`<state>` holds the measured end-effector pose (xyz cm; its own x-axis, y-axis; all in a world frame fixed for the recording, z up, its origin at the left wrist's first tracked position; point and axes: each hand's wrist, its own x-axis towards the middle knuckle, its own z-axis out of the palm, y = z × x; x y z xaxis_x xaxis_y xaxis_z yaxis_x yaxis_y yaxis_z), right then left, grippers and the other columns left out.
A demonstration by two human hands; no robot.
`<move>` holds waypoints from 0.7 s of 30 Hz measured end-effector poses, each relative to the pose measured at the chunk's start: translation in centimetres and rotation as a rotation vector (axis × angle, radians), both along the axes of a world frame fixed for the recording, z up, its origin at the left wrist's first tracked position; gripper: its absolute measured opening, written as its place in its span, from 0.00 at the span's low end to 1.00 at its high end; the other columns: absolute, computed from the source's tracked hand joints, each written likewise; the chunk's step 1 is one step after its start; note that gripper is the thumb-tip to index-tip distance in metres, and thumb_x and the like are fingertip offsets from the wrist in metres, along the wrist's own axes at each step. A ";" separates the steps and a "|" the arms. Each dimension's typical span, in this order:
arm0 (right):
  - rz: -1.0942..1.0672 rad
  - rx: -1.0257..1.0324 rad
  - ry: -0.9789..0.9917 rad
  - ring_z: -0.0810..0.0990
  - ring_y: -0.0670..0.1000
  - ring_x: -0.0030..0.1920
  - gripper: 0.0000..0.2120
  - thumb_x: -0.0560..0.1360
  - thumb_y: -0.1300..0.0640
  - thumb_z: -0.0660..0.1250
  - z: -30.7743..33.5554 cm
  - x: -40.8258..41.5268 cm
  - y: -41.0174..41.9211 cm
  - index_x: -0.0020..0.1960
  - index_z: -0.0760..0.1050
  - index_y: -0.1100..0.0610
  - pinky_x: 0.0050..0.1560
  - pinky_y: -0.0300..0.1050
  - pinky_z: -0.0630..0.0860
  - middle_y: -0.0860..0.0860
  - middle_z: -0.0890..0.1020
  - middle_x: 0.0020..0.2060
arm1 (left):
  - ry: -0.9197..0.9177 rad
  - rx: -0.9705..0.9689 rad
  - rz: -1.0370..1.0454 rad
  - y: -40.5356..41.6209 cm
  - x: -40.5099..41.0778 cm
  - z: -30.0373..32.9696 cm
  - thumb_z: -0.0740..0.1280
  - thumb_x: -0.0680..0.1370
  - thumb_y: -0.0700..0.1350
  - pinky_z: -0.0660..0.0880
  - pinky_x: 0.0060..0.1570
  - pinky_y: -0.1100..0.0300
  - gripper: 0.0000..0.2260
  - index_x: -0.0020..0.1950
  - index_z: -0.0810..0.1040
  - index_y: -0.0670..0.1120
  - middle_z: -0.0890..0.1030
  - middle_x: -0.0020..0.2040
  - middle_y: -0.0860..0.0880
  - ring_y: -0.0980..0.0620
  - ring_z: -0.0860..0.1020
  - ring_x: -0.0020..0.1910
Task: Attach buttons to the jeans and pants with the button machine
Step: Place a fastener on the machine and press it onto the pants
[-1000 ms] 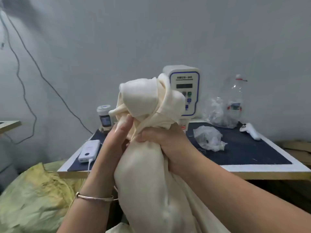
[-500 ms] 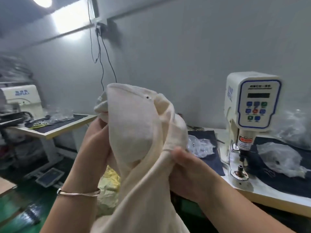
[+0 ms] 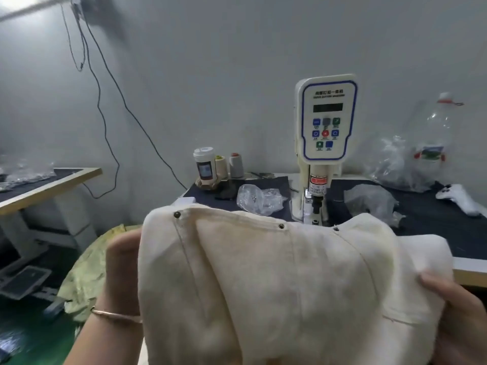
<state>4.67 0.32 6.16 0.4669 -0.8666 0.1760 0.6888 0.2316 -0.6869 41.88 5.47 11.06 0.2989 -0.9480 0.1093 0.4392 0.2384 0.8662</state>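
Behind our hands stands a grey wall, and in front of it a bench [image 3: 432, 219] with a dark top. We hold cream pants [image 3: 276, 280] spread between both hands. Our left hand [image 3: 122, 262] grips the left edge with fingers behind the cloth; our right hand [image 3: 458, 309] pinches the right edge. Three dark rivets [image 3: 177, 214] sit along the top seam. Beyond the pants, nearer our right hand, rises the white button machine [image 3: 326, 122]; its panel text is too blurred to read. A red warning label [image 3: 319, 180] is below.
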 end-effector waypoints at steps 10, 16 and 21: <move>0.125 -0.045 0.747 0.84 0.58 0.52 0.31 0.53 0.44 0.80 1.8 -0.4 -0.7 0.52 0.84 0.57 0.46 0.46 0.82 0.59 0.84 0.52 | -0.416 0.102 -0.315 -2.2 -6.9 1.0 0.71 0.58 0.37 0.77 0.33 0.58 0.13 0.41 0.84 0.43 0.81 0.37 0.41 0.46 0.81 0.36; -0.504 -0.529 1.436 0.74 0.34 0.56 0.38 0.51 0.24 0.69 2.0 3.6 -0.8 0.57 0.73 0.38 0.56 0.37 0.72 0.33 0.77 0.55 | -0.431 0.112 -0.311 -1.9 -7.1 0.2 0.69 0.53 0.40 0.72 0.34 0.57 0.21 0.44 0.76 0.35 0.75 0.36 0.41 0.44 0.75 0.34; 0.044 -0.768 1.082 0.62 0.35 0.70 0.51 0.56 0.40 0.81 -0.2 8.9 -1.3 0.71 0.56 0.28 0.72 0.45 0.62 0.31 0.66 0.68 | -0.274 -0.085 -0.430 -1.5 -8.8 0.0 0.65 0.59 0.35 0.76 0.30 0.59 0.14 0.44 0.74 0.38 0.79 0.33 0.40 0.43 0.78 0.29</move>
<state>13.57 -0.94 5.96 0.7058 -0.6953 0.1355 -0.2827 -0.4519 -0.8461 33.08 3.99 11.04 -0.1663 -0.9633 0.2105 0.2727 0.1602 0.9487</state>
